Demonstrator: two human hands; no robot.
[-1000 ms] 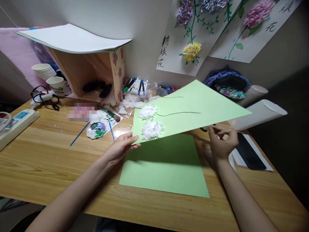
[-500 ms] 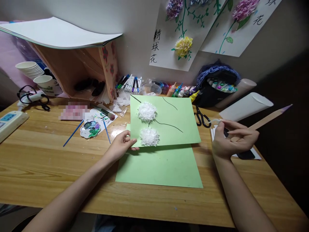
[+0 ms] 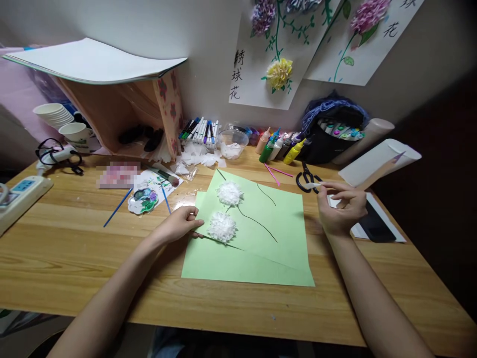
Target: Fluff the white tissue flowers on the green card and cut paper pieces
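Note:
My left hand (image 3: 178,224) pinches the near left edge of a light green sheet (image 3: 283,219). That sheet lies askew on a second green sheet (image 3: 238,271) on the wooden table (image 3: 74,248). Two white tissue flowers (image 3: 230,193) (image 3: 222,227) and thin black stem lines are on the top sheet. My right hand (image 3: 341,206) hovers past the sheets' right edge, fingers closed on a long wooden stick (image 3: 383,169) with a purple tip, which points up to the right. A small white piece shows at its fingertips.
Black scissors (image 3: 307,180) lie just left of my right hand. Paint bottles (image 3: 279,146), markers (image 3: 201,132), a plastic bowl (image 3: 233,143) and a marker case (image 3: 335,132) line the wall. A palette (image 3: 143,200), power strip (image 3: 20,194), phone (image 3: 376,226) and white roll (image 3: 380,161) are also there.
The top green sheet came down from mid-air and now lies on the lower sheet. My right hand took up the wooden stick and moved slightly toward the scissors.

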